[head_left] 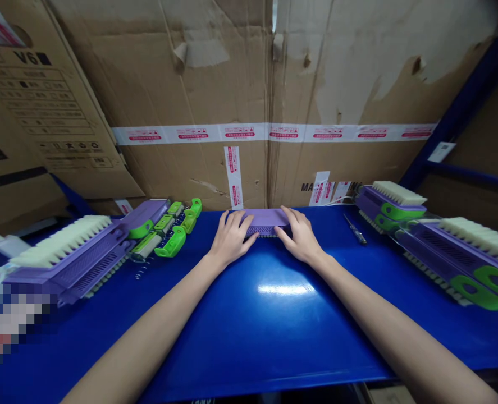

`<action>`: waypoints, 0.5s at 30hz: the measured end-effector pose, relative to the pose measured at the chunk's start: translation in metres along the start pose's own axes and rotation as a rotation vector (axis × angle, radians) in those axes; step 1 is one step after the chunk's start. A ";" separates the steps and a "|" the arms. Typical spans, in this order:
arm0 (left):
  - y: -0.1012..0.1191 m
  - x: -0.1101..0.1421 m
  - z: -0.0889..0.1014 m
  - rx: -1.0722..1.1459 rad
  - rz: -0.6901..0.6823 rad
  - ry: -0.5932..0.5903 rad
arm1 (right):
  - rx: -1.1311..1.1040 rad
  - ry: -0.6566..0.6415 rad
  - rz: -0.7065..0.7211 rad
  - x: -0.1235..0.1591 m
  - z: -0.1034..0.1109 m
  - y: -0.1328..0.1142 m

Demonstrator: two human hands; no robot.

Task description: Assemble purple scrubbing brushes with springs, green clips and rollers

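We're gripping the purple block (266, 217) by its ends, left hand (229, 238) and right hand (301, 237) equally near, long axis paralleling the cardboard wall (190, 163).

The glossy blue desk (252, 336) carries a purple block (265, 216) at its far middle. On the left lie long purple units (74, 272) and, beside them, bright green clips (172, 244); on the right, a slim screwdriver (357, 233) near purple-and-green units (425, 247).

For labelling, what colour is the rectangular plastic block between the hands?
The block is purple; see head view.
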State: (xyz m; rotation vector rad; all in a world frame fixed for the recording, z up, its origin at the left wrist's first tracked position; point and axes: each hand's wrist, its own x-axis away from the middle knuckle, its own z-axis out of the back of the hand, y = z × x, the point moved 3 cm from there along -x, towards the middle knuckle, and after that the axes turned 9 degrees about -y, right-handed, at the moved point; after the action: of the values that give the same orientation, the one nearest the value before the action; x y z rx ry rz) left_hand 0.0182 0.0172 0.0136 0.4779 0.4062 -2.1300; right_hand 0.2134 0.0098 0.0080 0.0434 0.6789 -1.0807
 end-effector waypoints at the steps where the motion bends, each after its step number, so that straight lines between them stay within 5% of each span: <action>1: 0.000 0.000 0.000 -0.004 -0.003 0.005 | -0.002 0.002 0.001 0.000 0.000 0.000; 15: 0.000 0.002 0.001 -0.053 0.012 0.073 | -0.021 -0.029 0.025 -0.001 -0.001 0.004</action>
State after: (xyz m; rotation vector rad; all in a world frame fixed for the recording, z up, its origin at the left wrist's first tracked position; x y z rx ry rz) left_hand 0.0172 0.0159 0.0133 0.5272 0.4988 -2.0898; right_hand 0.2154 0.0126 0.0062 0.0185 0.6620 -1.0486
